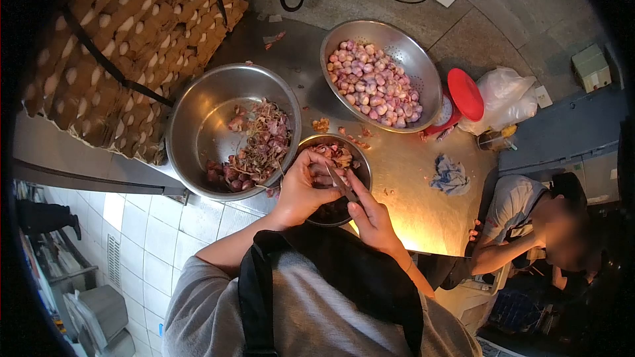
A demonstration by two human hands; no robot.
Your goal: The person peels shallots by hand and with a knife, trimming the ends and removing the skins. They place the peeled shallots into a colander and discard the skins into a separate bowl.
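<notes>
Head view: my left hand [301,192] pinches a small shallot [322,173] over the small bowl [360,158] on the counter [410,185]; my right hand [370,218] clamps the knife [341,184]. Light, firm, slippery-skinned; best held by its ends.

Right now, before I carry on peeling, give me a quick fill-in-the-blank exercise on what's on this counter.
1. The right hand holds a small ____ over the small steel bowl.
2. The steel colander is full of peeled ____.
3. The large steel bowl beside the left hand holds the papery ____.
4. The plastic tub's round lid is ____ in colour.

Missing words: knife; shallots; skins; red
</notes>
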